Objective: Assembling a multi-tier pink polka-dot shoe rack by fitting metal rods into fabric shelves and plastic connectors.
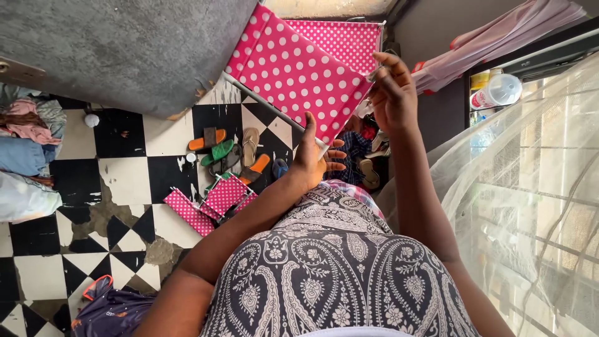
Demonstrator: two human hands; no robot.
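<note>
A pink dotted fabric panel (293, 75) on thin metal rods is held up above the checkered floor (128, 178). Its lower edge is gripped by the left hand (315, 156), thumb up along the cloth; the upper right corner is pinched by the right hand (393, 93). The panel is judged light and floppy, stiff only at the rods, so those are best grasped. Below the panel, sandals (228, 150) and smaller pink pieces (209, 203) lie scattered; a mosquito net (524, 187), possibly over a bed, hangs to its right.
</note>
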